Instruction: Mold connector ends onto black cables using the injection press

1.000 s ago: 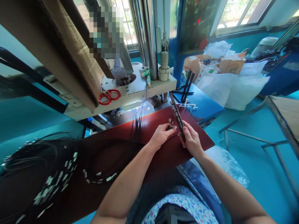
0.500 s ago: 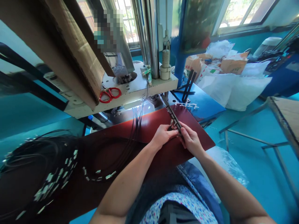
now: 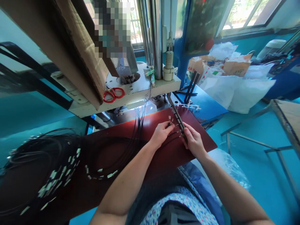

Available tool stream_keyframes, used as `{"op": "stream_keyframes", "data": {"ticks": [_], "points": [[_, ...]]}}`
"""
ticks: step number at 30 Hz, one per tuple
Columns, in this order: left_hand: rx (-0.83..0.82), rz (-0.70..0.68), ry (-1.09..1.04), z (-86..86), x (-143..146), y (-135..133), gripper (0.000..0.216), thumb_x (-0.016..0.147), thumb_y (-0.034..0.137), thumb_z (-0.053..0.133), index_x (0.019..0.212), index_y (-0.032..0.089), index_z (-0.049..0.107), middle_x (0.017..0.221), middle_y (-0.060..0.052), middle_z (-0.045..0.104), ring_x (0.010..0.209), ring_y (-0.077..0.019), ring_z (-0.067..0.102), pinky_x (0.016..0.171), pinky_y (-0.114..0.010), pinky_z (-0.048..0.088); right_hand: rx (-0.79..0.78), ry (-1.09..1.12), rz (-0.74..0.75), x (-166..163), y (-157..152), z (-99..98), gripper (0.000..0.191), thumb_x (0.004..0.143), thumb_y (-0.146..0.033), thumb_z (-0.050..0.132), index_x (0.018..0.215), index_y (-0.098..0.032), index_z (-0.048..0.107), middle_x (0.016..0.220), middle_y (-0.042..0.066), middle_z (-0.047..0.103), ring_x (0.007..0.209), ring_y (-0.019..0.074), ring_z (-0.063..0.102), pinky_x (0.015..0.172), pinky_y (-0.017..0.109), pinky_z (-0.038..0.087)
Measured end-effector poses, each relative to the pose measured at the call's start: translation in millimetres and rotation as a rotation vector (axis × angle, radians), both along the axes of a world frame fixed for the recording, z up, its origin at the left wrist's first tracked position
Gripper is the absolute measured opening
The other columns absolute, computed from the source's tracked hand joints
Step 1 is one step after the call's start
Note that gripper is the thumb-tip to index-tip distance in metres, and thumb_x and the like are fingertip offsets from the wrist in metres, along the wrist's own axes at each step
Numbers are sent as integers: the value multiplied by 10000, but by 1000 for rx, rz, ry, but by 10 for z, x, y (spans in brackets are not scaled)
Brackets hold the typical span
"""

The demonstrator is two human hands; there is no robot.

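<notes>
My left hand (image 3: 161,135) is closed in a pinch on several black cable ends (image 3: 169,120) with small metal connectors pointing up. My right hand (image 3: 194,139) grips the near end of a long, dark slotted bar (image 3: 176,114), which slants away toward the machine. Light pieces show in the slots along the bar. A thin black cable (image 3: 173,133) runs below my left hand to the bar near my right fingers. Both hands are just above the reddish-brown table (image 3: 206,143), with a small gap between the cable ends and the bar.
A press machine with a cream plate (image 3: 145,92) stands ahead, with red-handled scissors (image 3: 114,94) on it. Black cables (image 3: 138,120) hang from beneath. A large cable coil (image 3: 58,162) with white tags lies left. Dark bars (image 3: 192,87) stand on a blue surface (image 3: 211,107) at right.
My left hand has moved away from the bar, a little to the left, with the cable ends in its fingers. My right hand still holds the bar. The view has shifted slightly.
</notes>
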State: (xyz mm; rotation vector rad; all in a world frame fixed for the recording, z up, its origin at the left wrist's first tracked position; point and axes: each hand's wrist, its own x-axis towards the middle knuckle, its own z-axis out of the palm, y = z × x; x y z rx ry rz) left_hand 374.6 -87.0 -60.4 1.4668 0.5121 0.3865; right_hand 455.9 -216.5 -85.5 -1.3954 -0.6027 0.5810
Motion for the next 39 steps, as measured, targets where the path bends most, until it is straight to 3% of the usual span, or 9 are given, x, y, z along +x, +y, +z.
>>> {"op": "stream_keyframes", "data": {"ticks": [4, 9, 19, 24, 32, 39], "points": [[160, -19, -17, 8, -10, -13, 247, 808, 384, 512, 721, 154, 541, 611, 29, 510, 556, -86, 438, 539, -207, 332, -6, -3, -11, 1, -5, -4, 537, 864, -483, 507, 1269, -130, 507, 482, -60, 485, 298, 60, 375, 272, 162, 241], [479, -33, 99, 34, 12, -49, 219, 835, 293, 456, 708, 157, 573, 716, -18, 616, 696, -136, 535, 663, -234, 375, -2, -15, 0, 3, -13, -3, 527, 863, -476, 520, 1260, -130, 515, 520, -46, 507, 310, 56, 376, 274, 166, 245], [592, 111, 154, -6, 15, -177, 230, 849, 306, 461, 731, 169, 603, 667, -10, 618, 603, -119, 513, 585, -220, 325, -77, -131, -15, -22, 7, -20, 520, 878, -482, 482, 1265, -138, 522, 496, -50, 473, 323, 71, 372, 281, 179, 268], [462, 73, 77, -26, 6, -144, 237, 842, 306, 470, 718, 158, 607, 680, -18, 620, 623, -125, 525, 615, -228, 358, -164, -233, -2, -26, 13, -22, 496, 889, -472, 466, 1281, -173, 520, 526, -36, 495, 344, 79, 396, 298, 187, 302], [-18, 18, -159, 6, 17, 77, 288, 817, 427, 520, 860, 157, 611, 612, 25, 534, 585, -91, 463, 585, -206, 357, -42, 14, -18, -5, 3, 44, 541, 839, -497, 531, 1240, -133, 536, 475, -56, 480, 302, 67, 366, 269, 171, 247], [83, 97, -146, 48, 36, 54, 288, 838, 412, 490, 750, 152, 576, 568, 39, 466, 554, -79, 416, 564, -209, 323, -16, 35, -19, 19, -11, 1, 518, 849, -482, 533, 1242, -144, 535, 483, -56, 490, 295, 58, 360, 271, 163, 242]]}}
